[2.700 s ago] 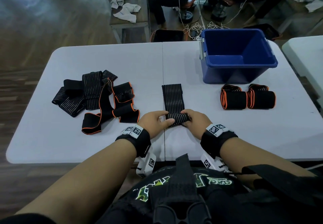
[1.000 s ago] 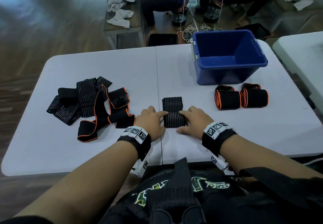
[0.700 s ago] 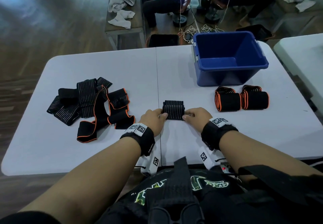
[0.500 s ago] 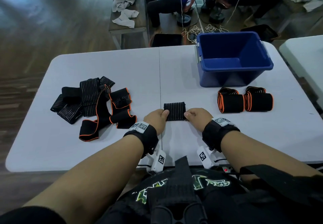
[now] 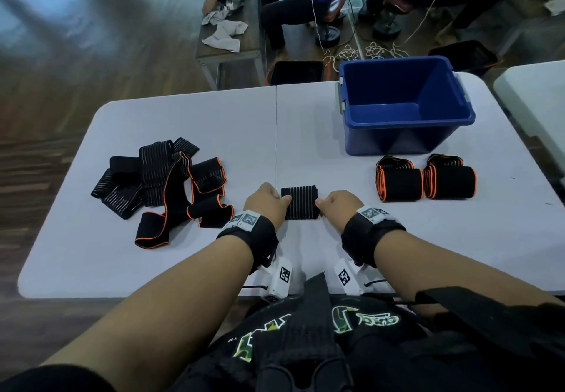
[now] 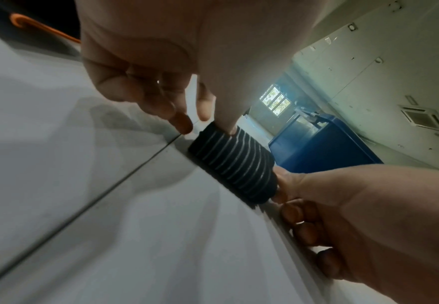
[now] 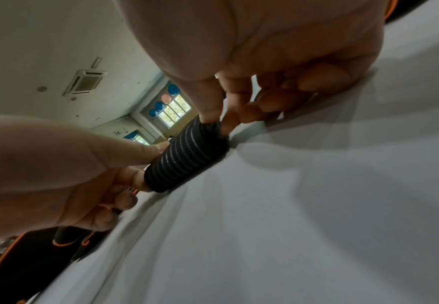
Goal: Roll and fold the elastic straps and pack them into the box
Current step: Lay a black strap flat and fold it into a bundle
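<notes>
Left hand [image 5: 265, 205] and right hand [image 5: 340, 206] pinch the ends of the rolled strap [image 5: 300, 203]; curled fingers hide its end faces.

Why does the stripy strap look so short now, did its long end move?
Yes. The stripy strap is rolled up; its far end, which reached toward the blue box, has come back toward the table's near edge, between both hands.
</notes>
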A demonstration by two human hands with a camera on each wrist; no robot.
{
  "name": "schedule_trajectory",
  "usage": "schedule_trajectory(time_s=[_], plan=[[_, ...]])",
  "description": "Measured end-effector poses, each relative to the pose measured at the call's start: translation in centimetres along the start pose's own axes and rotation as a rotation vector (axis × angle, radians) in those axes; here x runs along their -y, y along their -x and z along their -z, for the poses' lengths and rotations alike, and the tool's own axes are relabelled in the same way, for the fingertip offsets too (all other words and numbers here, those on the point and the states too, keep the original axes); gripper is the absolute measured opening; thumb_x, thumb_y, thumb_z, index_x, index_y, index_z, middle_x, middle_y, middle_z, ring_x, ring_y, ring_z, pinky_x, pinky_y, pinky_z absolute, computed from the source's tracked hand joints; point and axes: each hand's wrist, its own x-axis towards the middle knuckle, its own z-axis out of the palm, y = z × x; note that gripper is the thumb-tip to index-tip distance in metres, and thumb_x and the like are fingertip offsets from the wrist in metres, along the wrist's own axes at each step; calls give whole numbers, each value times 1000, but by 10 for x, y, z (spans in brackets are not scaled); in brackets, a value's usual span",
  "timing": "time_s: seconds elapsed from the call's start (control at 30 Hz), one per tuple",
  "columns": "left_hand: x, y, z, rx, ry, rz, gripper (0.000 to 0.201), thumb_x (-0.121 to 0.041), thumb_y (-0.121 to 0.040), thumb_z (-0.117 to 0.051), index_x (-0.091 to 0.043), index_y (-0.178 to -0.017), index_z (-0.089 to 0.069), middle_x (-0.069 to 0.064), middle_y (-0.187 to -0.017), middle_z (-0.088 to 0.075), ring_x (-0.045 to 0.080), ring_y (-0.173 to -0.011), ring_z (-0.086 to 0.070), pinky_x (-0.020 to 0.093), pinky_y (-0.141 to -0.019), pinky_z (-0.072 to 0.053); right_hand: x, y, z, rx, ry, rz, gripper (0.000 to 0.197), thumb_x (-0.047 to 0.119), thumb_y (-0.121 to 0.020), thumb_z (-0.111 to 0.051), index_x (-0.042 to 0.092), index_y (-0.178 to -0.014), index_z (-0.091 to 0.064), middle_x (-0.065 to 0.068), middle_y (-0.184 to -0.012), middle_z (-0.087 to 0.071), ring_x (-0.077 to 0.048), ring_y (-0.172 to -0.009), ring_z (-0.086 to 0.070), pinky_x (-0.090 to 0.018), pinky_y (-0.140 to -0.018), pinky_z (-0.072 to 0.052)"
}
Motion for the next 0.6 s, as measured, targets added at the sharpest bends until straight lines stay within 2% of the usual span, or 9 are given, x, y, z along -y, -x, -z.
schedule_trajectory(time_s=[0.07, 0.13, 0.2, 0.3, 0.4, 0.43, 0.5, 0.6], plan=[[-2, 4, -2, -75, 62, 8, 24, -39, -93, -63, -16, -94, -58, -3, -80, -59, 20, -77, -59, 30, -64, -40, -3, 3, -3, -88, -71, 18, 35, 35, -94, -56, 12, -67, -51, -5, -66, -56, -24, -63, -54, -31, -60, -41], [-8, 6, -5, -84, 49, -2, 22, -37, -93, -64, -15, -92, -61, -6, -78, -58, 19, -78, -59, 29, -67, -41, -7, 6, -5, -130, -138, 47, 29, 25, -91, -57, 10, -67, -59, -7, -69, -65, -26, -68, -63, -31, -64, -48], [-15, 7, -8, -76, 56, -12, 22, -37, -93, -64, -15, -87, -64, -7, -76, -59, 20, -78, -60, 29, -69, -44, -12, 9, -3, -137, -194, 54, 24, 20, -89, -56, 14, -67, -63, -5, -72, -69, -26, -74, -67, -32, -69, -53], [-30, 9, -17, -67, 103, -33, 21, -36, -95, -60, -19, -84, -67, -5, -79, -65, 20, -84, -65, 27, -72, -46, -24, 14, 10, -174, -325, 29, 12, 22, -88, -57, 14, -86, -65, -7, -89, -71, -26, -85, -67, -32, -74, -52], [-45, 12, -32, -99, 234, -61, 17, -36, -94, -57, -25, -97, -69, -4, -89, -70, 19, -92, -67, 28, -79, -48, -40, 20, 25, -224, -502, 27, 19, 15, -89, -61, 3, -103, -62, -14, -102, -69, -31, -91, -65, -42, -84, -56], [-50, 14, -37, -92, 280, -65, 19, -37, -94, -57, -26, -105, -68, -4, -92, -71, 19, -94, -67, 31, -85, -51, -44, 23, 29, -223, -564, 30, 20, 15, -89, -63, 7, -107, -59, -10, -107, -68, -28, -93, -65, -46, -89, -55], [-58, 20, -48, -69, 349, -75, 27, -38, -93, -58, -27, -116, -65, -5, -94, -71, 19, -94, -68, 39, -93, -54, -54, 27, 37, -201, -636, 43, 27, 17, -89, -65, 15, -115, -55, -1, -112, -62, -21, -99, -65, -47, -93, -55], [-65, 25, -60, -66, 415, -102, 30, -36, -89, -57, -27, -117, -64, -6, -91, -71, 21, -93, -69, 47, -92, -56, -67, 26, 45, -162, -660, 86, 34, 15, -89, -66, 11, -120, -55, -4, -119, -61, -18, -98, -64, -44, -92, -55]])
